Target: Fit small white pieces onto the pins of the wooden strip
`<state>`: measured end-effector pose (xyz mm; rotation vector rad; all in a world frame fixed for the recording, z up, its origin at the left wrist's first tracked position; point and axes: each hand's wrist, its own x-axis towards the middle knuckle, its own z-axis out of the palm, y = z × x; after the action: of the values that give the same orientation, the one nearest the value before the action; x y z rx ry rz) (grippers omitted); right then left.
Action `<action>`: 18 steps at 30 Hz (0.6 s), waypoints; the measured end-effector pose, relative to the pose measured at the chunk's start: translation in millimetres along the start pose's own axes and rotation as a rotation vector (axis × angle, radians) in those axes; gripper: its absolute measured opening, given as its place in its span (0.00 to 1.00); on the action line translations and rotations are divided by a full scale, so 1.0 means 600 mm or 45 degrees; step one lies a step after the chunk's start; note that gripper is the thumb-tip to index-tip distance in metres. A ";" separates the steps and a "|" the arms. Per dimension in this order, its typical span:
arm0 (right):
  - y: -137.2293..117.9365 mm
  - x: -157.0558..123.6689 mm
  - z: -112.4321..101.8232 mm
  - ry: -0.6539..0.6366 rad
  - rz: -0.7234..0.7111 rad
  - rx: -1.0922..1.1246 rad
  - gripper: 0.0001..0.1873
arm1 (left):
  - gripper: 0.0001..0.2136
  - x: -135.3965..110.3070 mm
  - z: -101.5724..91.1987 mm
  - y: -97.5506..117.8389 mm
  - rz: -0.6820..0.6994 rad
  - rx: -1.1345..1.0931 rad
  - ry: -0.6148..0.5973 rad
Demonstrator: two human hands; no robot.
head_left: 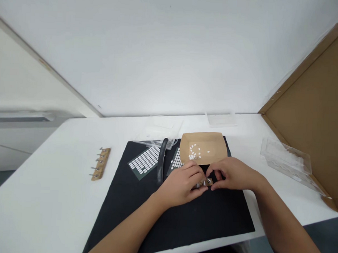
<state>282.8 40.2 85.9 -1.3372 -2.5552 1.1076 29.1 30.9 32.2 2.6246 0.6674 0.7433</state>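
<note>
Your left hand (186, 182) is curled around one end of the wooden block (207, 183); your right hand (230, 175) is half-curled at the other, its grip impossible to tell. The block sits between your hands, above the black mat (209, 217): brace it with the left, work gently with the right's fingertips, clear of the paper tray (216, 146) just beyond.

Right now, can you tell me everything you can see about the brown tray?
The tray is light brown, open on top, with sloping sides, and looks like cardboard. It sits upright at the far edge of the black mat. Small white ovals lie inside, mostly bunched toward its near left corner. The left hand and right hand are just in front; I can't tell if they touch it.
</note>
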 end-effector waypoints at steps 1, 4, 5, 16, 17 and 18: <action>0.000 0.000 0.000 0.002 -0.009 0.004 0.16 | 0.07 0.000 0.000 0.000 -0.001 0.002 0.002; 0.001 -0.001 0.001 0.008 -0.034 0.013 0.16 | 0.08 -0.001 -0.001 -0.001 -0.005 0.000 0.010; 0.002 -0.002 0.001 0.011 -0.039 0.014 0.17 | 0.08 -0.001 -0.001 -0.001 -0.006 -0.004 0.013; 0.003 0.000 0.001 0.004 -0.073 0.036 0.15 | 0.06 0.000 0.001 -0.002 -0.014 -0.031 0.042; 0.004 0.000 0.001 0.008 -0.076 0.028 0.14 | 0.07 -0.001 0.001 -0.002 -0.015 -0.031 0.044; 0.004 0.000 0.001 0.014 -0.077 0.019 0.14 | 0.07 -0.001 0.002 -0.003 -0.016 -0.030 0.047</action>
<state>284.1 40.9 84.1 -1.2509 -2.5555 1.1037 28.6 31.7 30.4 2.5890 0.6808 0.7930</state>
